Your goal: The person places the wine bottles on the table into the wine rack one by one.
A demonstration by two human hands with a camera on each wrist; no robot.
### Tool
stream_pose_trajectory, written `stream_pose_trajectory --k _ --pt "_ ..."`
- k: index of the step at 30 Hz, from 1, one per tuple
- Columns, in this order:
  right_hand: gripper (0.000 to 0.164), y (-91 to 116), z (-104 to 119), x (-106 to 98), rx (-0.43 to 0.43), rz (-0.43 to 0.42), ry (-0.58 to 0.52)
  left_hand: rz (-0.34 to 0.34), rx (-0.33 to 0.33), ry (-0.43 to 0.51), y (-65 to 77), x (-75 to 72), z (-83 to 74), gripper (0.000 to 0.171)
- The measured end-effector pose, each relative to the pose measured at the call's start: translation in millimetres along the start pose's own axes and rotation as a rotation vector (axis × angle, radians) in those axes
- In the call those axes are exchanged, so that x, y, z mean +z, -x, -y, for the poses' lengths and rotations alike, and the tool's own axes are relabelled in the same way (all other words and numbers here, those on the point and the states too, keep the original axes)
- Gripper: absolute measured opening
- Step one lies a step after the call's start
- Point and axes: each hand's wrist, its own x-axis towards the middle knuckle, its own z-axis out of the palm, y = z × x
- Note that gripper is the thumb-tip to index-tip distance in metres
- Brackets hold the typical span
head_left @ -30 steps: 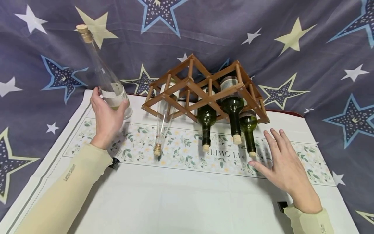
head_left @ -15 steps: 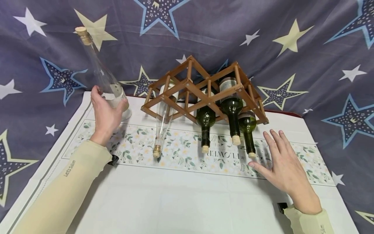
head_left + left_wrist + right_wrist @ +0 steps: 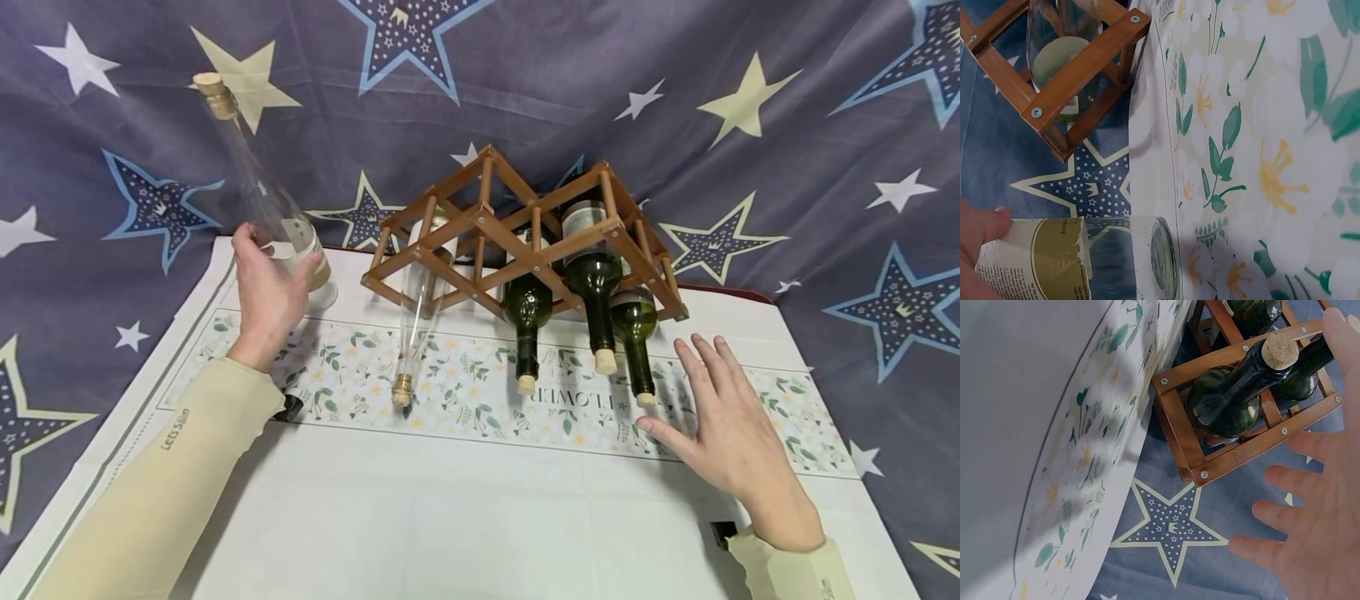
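At the table's left, my left hand [image 3: 266, 296] grips the labelled lower body of a clear glass bottle [image 3: 262, 187], thumb on one side and fingers on the other. The bottle is corked and upright, its base at the tabletop. In the left wrist view, the bottle's label [image 3: 1029, 259] is partly covered by the fingers. My right hand [image 3: 731, 433] hovers with spread fingers right of the wooden wine rack [image 3: 486, 212], holding nothing. Lying in the rack, necks toward me, are another clear bottle [image 3: 417, 325] and three dark green bottles [image 3: 528, 304], [image 3: 594, 279], [image 3: 636, 325], all corked.
A white tablecloth [image 3: 465, 508] with a floral band [image 3: 465, 375] covers the table. Close behind the rack hangs a star-patterned grey-blue curtain [image 3: 547, 92], which also closes in both sides. The bottle necks stick out over the floral band.
The view has shifted very slightly, with the rack and bottles sitting a little lower in it. Both hands keep nearly the same places, and the left still holds the clear bottle.
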Motion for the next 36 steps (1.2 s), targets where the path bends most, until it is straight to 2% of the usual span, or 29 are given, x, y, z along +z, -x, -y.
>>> stream_pose_trajectory --k 21,32,36 --pt "0.112 -0.1 0.5 -2.3 0.005 -0.004 0.002 -0.016 -0.003 0.036 10.2 -4.2 -4.4 0.084" --pt "0.113 -1.5 1.6 -5.2 0.013 0.004 -0.002 -0.036 0.064 0.082 25.1 -12.9 -16.9 0.082" --pt "0.114 -2.6 1.8 -6.4 0.011 0.004 -0.001 -0.035 0.068 0.094 32.1 -18.6 -23.0 0.083"
